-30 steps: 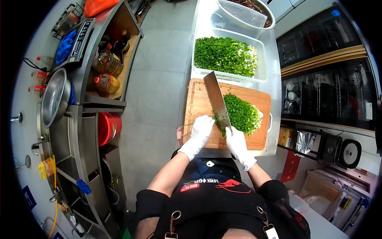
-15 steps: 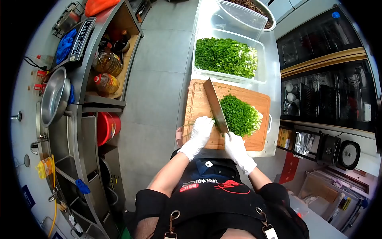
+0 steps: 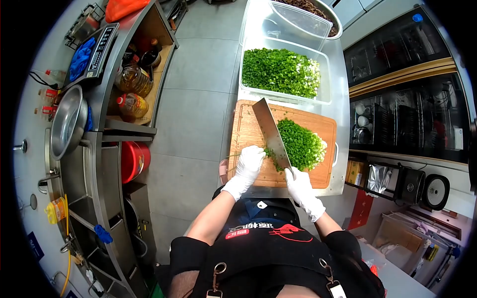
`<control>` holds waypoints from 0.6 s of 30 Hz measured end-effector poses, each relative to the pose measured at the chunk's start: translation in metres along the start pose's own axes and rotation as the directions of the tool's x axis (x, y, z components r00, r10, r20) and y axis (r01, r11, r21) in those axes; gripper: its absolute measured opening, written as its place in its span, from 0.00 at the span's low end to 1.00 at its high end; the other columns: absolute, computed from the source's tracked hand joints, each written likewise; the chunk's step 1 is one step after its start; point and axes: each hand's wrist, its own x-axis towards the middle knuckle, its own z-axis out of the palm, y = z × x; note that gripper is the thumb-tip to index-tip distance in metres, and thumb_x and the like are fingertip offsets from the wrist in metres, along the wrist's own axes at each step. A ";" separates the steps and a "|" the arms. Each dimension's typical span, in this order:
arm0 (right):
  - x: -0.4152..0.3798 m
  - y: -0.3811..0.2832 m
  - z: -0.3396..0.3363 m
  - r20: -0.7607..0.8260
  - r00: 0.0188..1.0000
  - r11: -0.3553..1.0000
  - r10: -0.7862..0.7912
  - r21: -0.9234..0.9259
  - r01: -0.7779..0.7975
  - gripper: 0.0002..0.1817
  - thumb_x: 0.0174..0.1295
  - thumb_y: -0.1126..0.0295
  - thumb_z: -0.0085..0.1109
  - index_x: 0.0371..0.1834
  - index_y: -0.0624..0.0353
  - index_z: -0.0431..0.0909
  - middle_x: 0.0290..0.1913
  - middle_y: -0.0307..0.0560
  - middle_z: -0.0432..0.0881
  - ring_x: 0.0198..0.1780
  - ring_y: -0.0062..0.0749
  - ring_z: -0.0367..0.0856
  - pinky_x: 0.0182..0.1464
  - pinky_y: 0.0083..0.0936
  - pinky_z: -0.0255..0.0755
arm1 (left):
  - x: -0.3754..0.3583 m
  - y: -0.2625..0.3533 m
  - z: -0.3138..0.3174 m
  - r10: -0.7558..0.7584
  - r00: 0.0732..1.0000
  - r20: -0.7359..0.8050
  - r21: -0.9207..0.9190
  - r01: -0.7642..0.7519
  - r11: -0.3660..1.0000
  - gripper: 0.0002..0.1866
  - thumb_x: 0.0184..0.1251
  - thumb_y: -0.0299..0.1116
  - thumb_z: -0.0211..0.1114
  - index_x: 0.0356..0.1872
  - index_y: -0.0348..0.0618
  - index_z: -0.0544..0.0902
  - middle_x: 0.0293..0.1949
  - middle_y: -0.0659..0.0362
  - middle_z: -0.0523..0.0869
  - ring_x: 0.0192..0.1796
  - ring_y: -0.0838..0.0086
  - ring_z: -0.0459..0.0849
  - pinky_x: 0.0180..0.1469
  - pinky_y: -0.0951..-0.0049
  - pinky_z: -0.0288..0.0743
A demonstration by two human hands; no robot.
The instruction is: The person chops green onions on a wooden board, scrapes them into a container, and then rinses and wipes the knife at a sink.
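White gloves cover both hands. My right hand (image 3: 299,186) is closed on the handle of a broad cleaver (image 3: 271,133), whose blade slants up and left over the wooden cutting board (image 3: 245,119). Left of the blade, my left hand (image 3: 250,161) is closed around a small bunch of scallions (image 3: 269,152); green ends poke out on both sides of its fingers. Against the blade's right side lies a heap of chopped scallions (image 3: 300,145), green with pale bits at the right. Behind the board, a clear plastic tub (image 3: 325,92) holds more chopped scallions (image 3: 278,72).
A metal table (image 3: 339,184) carries the board and tub. Another clear container (image 3: 253,25) and a bowl of dark dried pieces (image 3: 318,11) stand farther back. To the left are a steel sink unit (image 3: 82,193), a metal basin (image 3: 68,121) and oil bottles (image 3: 133,105); dark glass-fronted cabinets (image 3: 407,116) line the right.
The cleaver and my right hand have shifted slightly right, and the blade's flat face shows more. My left hand stays nearly in place, with the scallion ends now more visible.
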 end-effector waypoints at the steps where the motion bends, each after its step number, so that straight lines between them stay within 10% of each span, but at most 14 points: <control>1: -0.001 0.002 0.003 0.005 1.000 1.000 -0.021 -0.010 0.021 0.14 0.69 0.63 0.51 0.36 0.65 0.78 0.29 0.65 0.81 0.35 0.62 0.81 0.40 0.48 0.73 | 0.001 0.000 -0.001 -0.001 1.000 -0.002 -0.006 0.001 1.000 0.08 0.56 0.26 0.62 0.38 0.41 0.82 0.42 0.55 0.83 0.51 0.59 0.80 0.54 0.60 0.71; 9: 0.017 -0.003 0.030 -0.004 1.000 0.967 -0.028 -0.254 0.026 0.15 0.70 0.63 0.49 0.33 0.64 0.78 0.27 0.64 0.82 0.32 0.61 0.82 0.39 0.49 0.75 | 0.004 0.004 -0.002 0.000 0.998 0.062 0.046 -0.003 0.999 0.08 0.55 0.26 0.62 0.37 0.40 0.81 0.41 0.54 0.83 0.48 0.60 0.80 0.52 0.61 0.71; 18: 0.022 0.019 0.003 -0.005 0.990 0.972 0.142 0.187 -0.139 0.17 0.70 0.62 0.51 0.37 0.67 0.80 0.29 0.61 0.83 0.31 0.52 0.83 0.39 0.38 0.74 | 0.008 -0.003 -0.004 0.031 0.997 0.074 -0.069 -0.025 0.997 0.08 0.55 0.25 0.63 0.37 0.42 0.82 0.40 0.55 0.83 0.45 0.60 0.79 0.48 0.62 0.72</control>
